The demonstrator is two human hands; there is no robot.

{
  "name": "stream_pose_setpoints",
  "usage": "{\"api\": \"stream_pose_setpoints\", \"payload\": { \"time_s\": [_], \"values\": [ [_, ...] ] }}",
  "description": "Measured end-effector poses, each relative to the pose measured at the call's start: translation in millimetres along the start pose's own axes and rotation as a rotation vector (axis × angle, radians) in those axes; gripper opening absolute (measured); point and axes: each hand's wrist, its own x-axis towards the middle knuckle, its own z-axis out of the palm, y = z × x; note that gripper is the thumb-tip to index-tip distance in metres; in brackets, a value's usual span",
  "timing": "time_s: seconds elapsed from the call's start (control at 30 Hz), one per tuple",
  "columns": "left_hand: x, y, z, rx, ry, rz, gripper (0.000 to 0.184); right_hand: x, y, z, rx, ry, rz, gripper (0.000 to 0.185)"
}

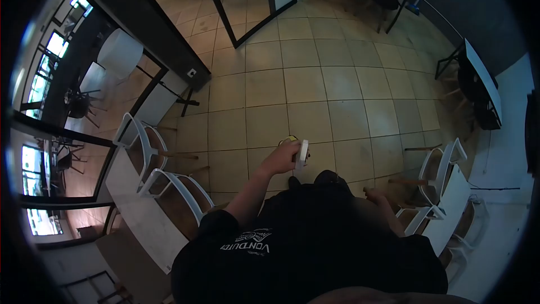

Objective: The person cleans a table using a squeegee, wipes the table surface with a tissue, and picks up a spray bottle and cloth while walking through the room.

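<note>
In front of my body, over the tiled floor, my left hand is closed around a white object, flat and narrow from this angle. A small yellow and dark thing shows just beyond the knuckles; I cannot make out what it is. My right hand hangs low beside my dark shirt, partly in shadow, with its fingers too dim to read. Nothing can be made out in it.
White chairs stand by a pale table on the left. More white chairs flank a table on the right. Dark-framed glass and tables with dark chairs are farther off.
</note>
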Motion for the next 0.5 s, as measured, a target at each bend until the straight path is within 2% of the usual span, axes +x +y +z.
{"api": "stream_pose_setpoints", "payload": {
  "time_s": [0.17, 0.2, 0.23, 0.33, 0.37, 0.4, 0.5],
  "values": [
    [3.4, -46.6, -52.6, -0.163, 0.133, -0.157, 0.024, 35.5, -101.4, -15.1, 0.023, -0.010, -0.056, 0.036],
    [0.9, -59.2, -57.9, -0.167, 0.170, -0.190, 0.024, 52.8, -118.5, -13.9, -0.022, -0.144, -0.036, 0.035],
    [-4.7, -72.2, -60.6, -0.221, 0.170, -0.259, 0.025, 100.6, -131.6, -18.3, -0.079, -0.156, -0.047, 0.035],
    [-22.7, -111.6, -75.4, -0.374, 0.235, -0.472, 0.026, 246.5, -41.1, -0.4, -0.790, 0.147, -1.210, 0.035],
    [-30.8, -123.2, -80.9, -0.366, 0.314, -0.519, 0.026, 278.6, -92.4, -10.3, -0.980, 0.228, -1.642, 0.035],
    [-39.2, -134.8, -83.4, -0.296, 0.374, -0.573, 0.026, 311.6, -153.3, -9.2, -1.019, 0.174, -1.715, 0.035],
    [-45.2, -158.2, -87.1, -0.094, 0.542, -0.737, 0.025, 322.4, -360.5, -25.1, -0.929, 0.066, -1.661, 0.036]
  ]
}}
